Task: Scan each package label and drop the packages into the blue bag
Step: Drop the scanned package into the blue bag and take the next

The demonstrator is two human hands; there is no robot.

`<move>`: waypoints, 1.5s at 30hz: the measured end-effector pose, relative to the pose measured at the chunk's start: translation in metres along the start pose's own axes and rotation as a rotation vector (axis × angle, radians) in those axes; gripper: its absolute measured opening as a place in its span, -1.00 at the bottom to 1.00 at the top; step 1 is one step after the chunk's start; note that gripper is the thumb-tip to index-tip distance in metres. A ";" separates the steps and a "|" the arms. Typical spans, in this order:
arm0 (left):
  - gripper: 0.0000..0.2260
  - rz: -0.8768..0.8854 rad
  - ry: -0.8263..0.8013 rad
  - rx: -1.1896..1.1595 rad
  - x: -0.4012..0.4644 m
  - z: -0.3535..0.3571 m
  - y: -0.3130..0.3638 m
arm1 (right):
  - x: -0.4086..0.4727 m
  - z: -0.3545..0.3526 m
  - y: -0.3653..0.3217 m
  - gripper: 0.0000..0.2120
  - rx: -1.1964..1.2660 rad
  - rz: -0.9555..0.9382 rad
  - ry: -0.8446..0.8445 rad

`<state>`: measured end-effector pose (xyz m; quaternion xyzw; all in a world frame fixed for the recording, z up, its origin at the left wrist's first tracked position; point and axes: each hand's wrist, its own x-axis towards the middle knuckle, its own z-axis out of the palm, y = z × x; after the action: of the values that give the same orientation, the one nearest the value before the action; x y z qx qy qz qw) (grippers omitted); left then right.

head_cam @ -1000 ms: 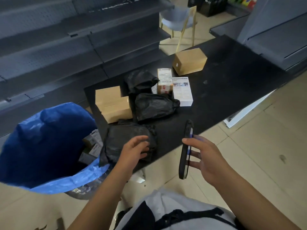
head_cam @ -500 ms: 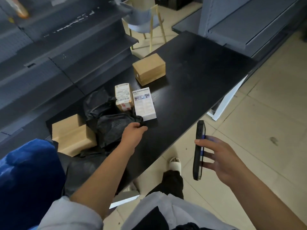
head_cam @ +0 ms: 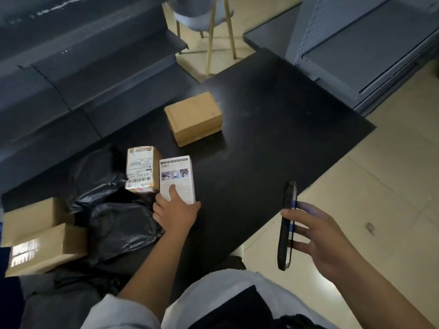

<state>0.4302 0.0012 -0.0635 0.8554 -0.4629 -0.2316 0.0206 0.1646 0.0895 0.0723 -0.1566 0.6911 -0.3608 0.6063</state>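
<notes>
**Packages on the counter, scanner raised**

Parcels on the black counter (head_cam: 273, 143): four cardboard boxes, one bearing a barcode label reading "507-K603" (head_cam: 142, 169); one white printed carton (head_cam: 177, 179); two crinkled black poly bags (head_cam: 121, 226). Left hand (head_cam: 174, 213) grips the white carton's near end, thumb on top. Right hand (head_cam: 318, 236) holds a slim dark handheld scanner (head_cam: 287, 225) upright, off the counter's edge.

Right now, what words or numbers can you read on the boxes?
"507-K603 447", upside down, on the label of the small brown box.
That label's other print and barcodes: too small to read.
White box under the left hand: pictures and print, too blurred.
Other boxes, black bags: nothing readable.
</notes>
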 end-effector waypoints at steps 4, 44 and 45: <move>-0.10 -0.076 0.031 0.007 0.003 0.004 0.005 | 0.033 0.005 -0.026 -0.62 -0.040 0.044 -0.050; -0.27 -0.417 0.186 -0.574 -0.111 0.065 0.189 | 0.191 -0.118 -0.140 -0.73 -0.373 0.184 -0.599; -0.33 -0.409 0.179 -0.646 -0.112 0.064 0.186 | 0.190 -0.121 -0.140 -0.73 -0.361 0.184 -0.593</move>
<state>0.2062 -0.0031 -0.0319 0.8961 -0.1825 -0.2894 0.2826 -0.0223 -0.0948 0.0314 -0.2964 0.5488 -0.1158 0.7730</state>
